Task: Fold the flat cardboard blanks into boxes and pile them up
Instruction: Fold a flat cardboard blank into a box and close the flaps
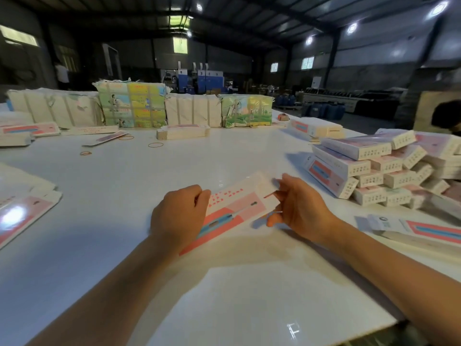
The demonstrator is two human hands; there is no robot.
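Two bare forearms reach in from the lower edge over the white worktop (224,308), and between the hands lies a flat cardboard blank (234,208), printed pink and blue, slanting from near left to far right. The left hand (178,216) curls its fingers over the near left end of the blank and holds it. The right hand (301,208) meets the far right end with bent fingers; it seems to pinch the edge there, though blur makes the exact grip hard to read.

To the right, well apart from the blank, stands a loose pile of folded boxes (379,168), white with pink faces and dotted ends, laid in rough layers. Nearer, by the right forearm, a stack of flat blanks (419,228) lies on the worktop. Another spread of flat blanks (22,211) sits at the left edge.

Farther back, a small stack of blanks (183,132) lies mid-worktop with rubber bands (155,145) scattered near it. Behind it runs a row of strapped bundles (132,106), some plain white, some with green and yellow printing. A person's dark hair (446,116) shows at the far right.
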